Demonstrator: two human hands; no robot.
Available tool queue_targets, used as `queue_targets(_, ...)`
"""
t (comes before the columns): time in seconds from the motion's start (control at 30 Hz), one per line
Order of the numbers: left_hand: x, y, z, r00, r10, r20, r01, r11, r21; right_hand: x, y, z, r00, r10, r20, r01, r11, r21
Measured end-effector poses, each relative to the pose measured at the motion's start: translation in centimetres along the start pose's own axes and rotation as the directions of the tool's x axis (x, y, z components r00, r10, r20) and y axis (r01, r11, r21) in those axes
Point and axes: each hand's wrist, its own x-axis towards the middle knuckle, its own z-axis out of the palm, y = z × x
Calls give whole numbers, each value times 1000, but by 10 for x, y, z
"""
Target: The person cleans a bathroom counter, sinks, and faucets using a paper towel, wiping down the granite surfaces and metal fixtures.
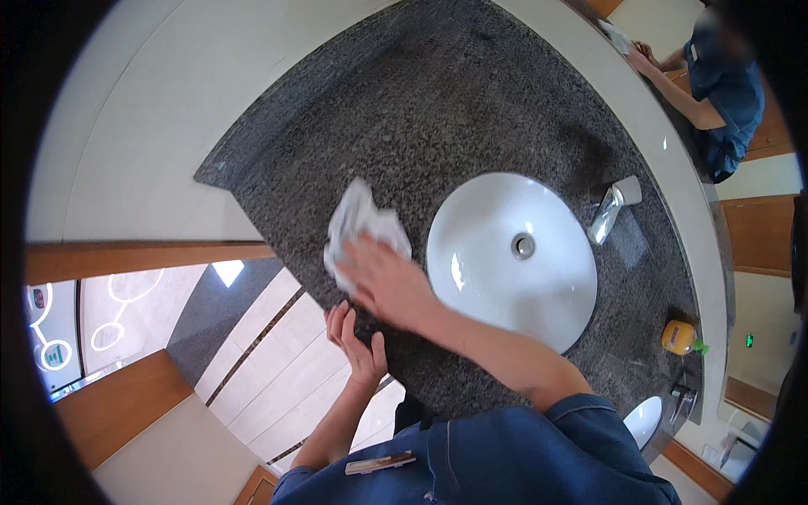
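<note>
Beneath my right hand (391, 278) lies a crumpled white cloth (360, 211), pressed flat against the dark speckled granite countertop (404, 126). The fingers are spread over the cloth and slightly blurred. My left hand (360, 353) is at the counter's front edge, left of my right forearm. Its fingers are bent and its thumb stands apart, with no loose object visible in it. A round white washbasin (511, 265) with a metal drain is set to the right of the cloth. Behind the basin stands a chrome faucet (612, 208).
A yellow bottle (678, 338) with a green cap stands near the back wall. Part of a second white basin (644, 420) and its faucet (683, 396) show at lower right. The mirror (688, 189) reflects a person. Pale floor tiles (265, 372) lie beyond the counter edge.
</note>
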Motion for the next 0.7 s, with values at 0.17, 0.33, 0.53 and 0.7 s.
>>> queue_targets(0.17, -18, 16, -11, 979, -186, -86, 173, 975, -140, -169, -75, -21, 957, 46, 287, -48, 999, 1)
queue_targets(0.33, -48, 30, -41, 973, -222, 63, 226, 972, -67, -355, -94, -60, 841, 452, 296, -411, 891, -193)
queue_targets(0.53, -67, 94, -26, 991, -18, 132, 21, 1000, -19, -416, -8, -116, 725, 671, -152, -671, 641, -373)
queue_targets(0.7, -104, 167, -23, 959, 165, 232, -162, 986, -32, -481, 114, -181, 606, 530, -594, -793, 465, -394)
